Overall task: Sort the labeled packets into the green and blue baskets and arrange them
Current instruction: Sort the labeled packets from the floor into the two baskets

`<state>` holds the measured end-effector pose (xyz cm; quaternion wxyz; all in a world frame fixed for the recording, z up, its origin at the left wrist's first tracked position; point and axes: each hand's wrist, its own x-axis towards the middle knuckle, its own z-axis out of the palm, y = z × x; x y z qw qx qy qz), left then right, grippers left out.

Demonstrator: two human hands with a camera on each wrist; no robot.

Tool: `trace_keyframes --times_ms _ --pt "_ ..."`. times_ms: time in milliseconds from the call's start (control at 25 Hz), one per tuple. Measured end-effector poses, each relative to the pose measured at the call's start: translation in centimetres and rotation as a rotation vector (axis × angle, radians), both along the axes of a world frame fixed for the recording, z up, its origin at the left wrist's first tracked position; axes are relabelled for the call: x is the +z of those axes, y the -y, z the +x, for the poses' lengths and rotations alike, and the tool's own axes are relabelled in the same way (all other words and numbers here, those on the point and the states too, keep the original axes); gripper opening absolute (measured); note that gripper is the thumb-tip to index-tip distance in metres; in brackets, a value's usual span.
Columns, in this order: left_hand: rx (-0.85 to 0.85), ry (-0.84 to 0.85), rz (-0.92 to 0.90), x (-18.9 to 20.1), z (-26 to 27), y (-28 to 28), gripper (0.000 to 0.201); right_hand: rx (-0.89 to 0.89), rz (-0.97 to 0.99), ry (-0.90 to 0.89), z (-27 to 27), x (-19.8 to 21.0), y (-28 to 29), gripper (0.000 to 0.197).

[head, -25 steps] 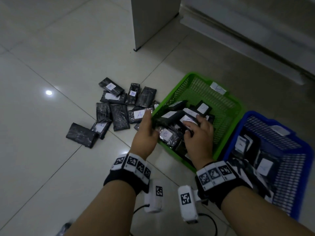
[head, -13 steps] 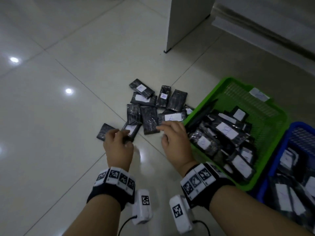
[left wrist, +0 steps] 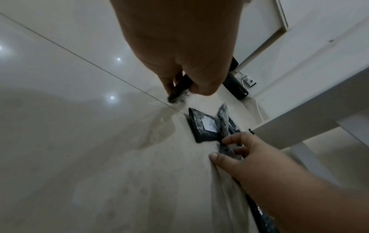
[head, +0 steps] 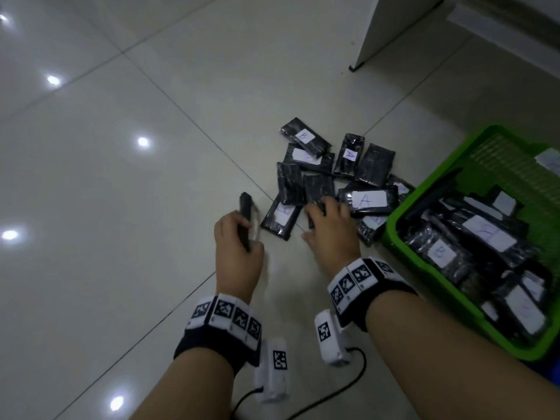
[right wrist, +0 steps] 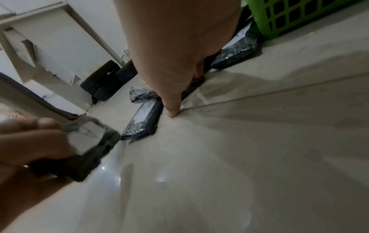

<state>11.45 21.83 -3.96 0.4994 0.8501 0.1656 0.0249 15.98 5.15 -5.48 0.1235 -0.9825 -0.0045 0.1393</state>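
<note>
Several black packets [head: 315, 165] with white A and B labels lie in a loose pile on the floor tiles. My left hand [head: 246, 234] grips one black packet [head: 246, 212], lifted on edge to the left of the pile; its white label [right wrist: 85, 134] shows in the right wrist view. My right hand [head: 315, 218] reaches into the pile's near side, fingers and thumb pinching another black packet [left wrist: 227, 151]. The green basket [head: 394, 237] on the right holds several labeled packets. Only a sliver of the blue basket [head: 548, 377] shows at the lower right edge.
A white furniture leg [head: 372, 31] stands on the floor beyond the pile. Black cases [right wrist: 103, 82] sit against the far wall. Cables [head: 333, 398] trail from the wrist cameras over bare glossy tiles at left and front.
Both hands left the green basket and went left to the floor pile. My left hand picked up a packet and turned it on edge; my right hand took hold of another.
</note>
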Motion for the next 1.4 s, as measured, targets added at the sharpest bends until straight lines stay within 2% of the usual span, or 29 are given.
trace_keyframes --times_ms 80,160,280,400,520,600,720,880,960,1040,1120,1160,1320,1400 --pt "0.105 -0.022 -0.123 0.8 -0.4 0.1 0.035 0.046 -0.078 0.023 0.6 -0.1 0.1 0.044" --pt "0.196 -0.035 -0.207 1.3 -0.7 0.5 0.038 0.064 -0.053 0.067 1.0 0.0 0.1 0.044" --pt "0.291 -0.045 -0.273 2.0 -1.0 1.6 0.038 -0.11 0.231 0.136 0.4 1.0 0.8 0.053" --pt "0.331 -0.037 -0.426 2.7 -1.1 3.9 0.035 -0.336 0.571 0.105 -1.4 3.2 2.4 0.05" --pt "0.352 -0.017 -0.498 3.8 -1.1 7.0 0.036 -0.419 0.843 0.11 -3.7 5.6 4.7 0.045" --pt "0.35 -0.011 -0.489 4.8 -0.9 9.4 0.037 -0.455 0.932 0.147 -4.7 7.0 7.3 0.041" --pt "0.284 0.015 -0.505 6.1 -0.3 13.0 0.038 -0.538 0.958 0.225 -6.0 9.0 11.6 0.038" --pt "0.202 0.045 -0.552 7.7 0.7 18.5 0.036 -0.685 0.852 0.386 -6.9 10.5 18.0 0.032" --pt "0.136 0.026 -0.53 8.0 0.8 20.7 0.035 -0.723 0.734 0.337 -6.9 10.0 21.2 0.027" --pt "0.051 -0.001 -0.529 8.2 0.8 22.8 0.034 -0.69 0.606 0.197 -6.8 9.5 23.9 0.026" --pt "-0.051 -0.026 -0.572 8.5 0.6 25.2 0.034 -0.671 0.549 0.186 -7.2 10.0 25.7 0.028" --pt "-0.111 -0.041 -0.588 8.5 0.5 26.6 0.033 -0.696 0.585 0.212 -7.6 10.4 26.4 0.03" --pt "-0.361 -0.117 -0.568 8.0 -1.1 31.7 0.034 -0.881 1.061 0.167 -11.0 11.5 28.3 0.023" --pt "-0.499 -0.142 -0.51 7.5 -2.3 34.4 0.037 -1.025 0.996 0.303 -13.1 10.7 30.5 0.022"
